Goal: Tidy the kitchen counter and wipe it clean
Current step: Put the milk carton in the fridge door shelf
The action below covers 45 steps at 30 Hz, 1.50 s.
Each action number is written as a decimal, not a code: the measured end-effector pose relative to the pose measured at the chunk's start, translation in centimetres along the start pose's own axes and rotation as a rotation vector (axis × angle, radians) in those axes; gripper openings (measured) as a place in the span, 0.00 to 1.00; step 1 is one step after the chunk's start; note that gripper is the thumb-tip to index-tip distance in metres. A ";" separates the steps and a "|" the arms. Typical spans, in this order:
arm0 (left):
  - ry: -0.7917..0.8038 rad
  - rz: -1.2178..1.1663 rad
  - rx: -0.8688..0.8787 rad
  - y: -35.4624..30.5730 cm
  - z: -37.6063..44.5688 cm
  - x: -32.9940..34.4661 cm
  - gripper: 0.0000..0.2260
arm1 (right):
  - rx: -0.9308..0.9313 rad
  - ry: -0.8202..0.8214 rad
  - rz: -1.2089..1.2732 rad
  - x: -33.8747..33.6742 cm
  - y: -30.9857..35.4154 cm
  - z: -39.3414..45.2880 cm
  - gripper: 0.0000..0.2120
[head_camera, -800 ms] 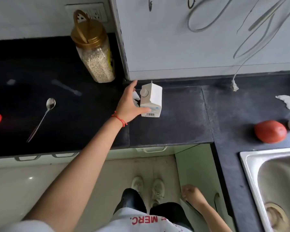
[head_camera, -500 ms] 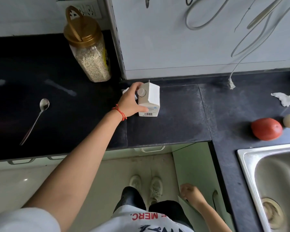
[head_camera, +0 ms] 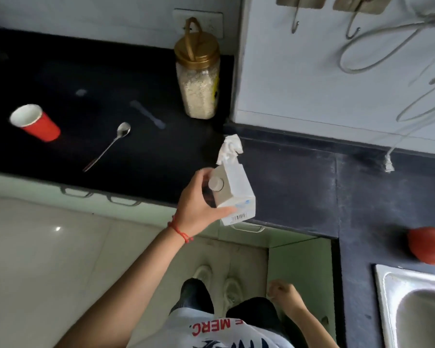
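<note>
My left hand (head_camera: pixel 199 205) grips a small white carton (head_camera: pixel 236 194) with a round screw cap, held tilted above the front edge of the dark counter (head_camera: pixel 299 187). A crumpled white tissue (head_camera: pixel 229 148) lies on the counter just behind the carton. My right hand (head_camera: pixel 283 293) hangs low by my hip, fingers curled, with nothing visible in it.
A grain jar (head_camera: pixel 199 79) with a gold lid stands by the wall corner. A spoon (head_camera: pixel 108 146) and a red paper cup (head_camera: pixel 34 123) on its side lie to the left. A tomato (head_camera: pixel 428 244) sits near the steel sink (head_camera: pixel 412 305) at the right.
My left hand closed on the carton and lifted it off the counter toward me. The tissue behind it came into sight. The view swung left, showing the red cup.
</note>
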<state>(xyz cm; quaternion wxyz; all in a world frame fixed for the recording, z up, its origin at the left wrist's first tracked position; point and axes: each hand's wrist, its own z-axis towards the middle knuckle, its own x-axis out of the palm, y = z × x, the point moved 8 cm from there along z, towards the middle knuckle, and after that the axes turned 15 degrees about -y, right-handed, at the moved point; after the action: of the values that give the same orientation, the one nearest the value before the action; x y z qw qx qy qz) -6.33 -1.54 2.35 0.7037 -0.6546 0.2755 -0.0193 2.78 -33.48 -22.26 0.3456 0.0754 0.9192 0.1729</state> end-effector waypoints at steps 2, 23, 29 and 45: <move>-0.109 -0.004 -0.080 1.6 -3.1 -3.2 0.33 | -0.026 0.042 0.009 0.5 2.3 1.2 0.08; -1.361 0.053 -0.954 21.2 -45.8 -28.3 0.32 | -0.528 0.333 -0.575 19.0 17.6 -3.1 0.13; -1.448 0.035 -1.062 25.7 -51.7 -32.9 0.31 | -0.617 0.325 -0.570 26.9 22.6 -15.2 0.07; -1.707 0.024 -1.050 33.4 -50.7 -55.1 0.33 | -0.831 0.491 -0.816 51.6 35.7 -26.9 0.06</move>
<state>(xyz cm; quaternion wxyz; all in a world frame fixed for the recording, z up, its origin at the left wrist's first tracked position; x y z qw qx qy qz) -85.16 -21.59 -8.38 0.2880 -0.6741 -0.3418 0.5880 -53.03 5.87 -21.65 0.1632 -0.4637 0.7826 0.3821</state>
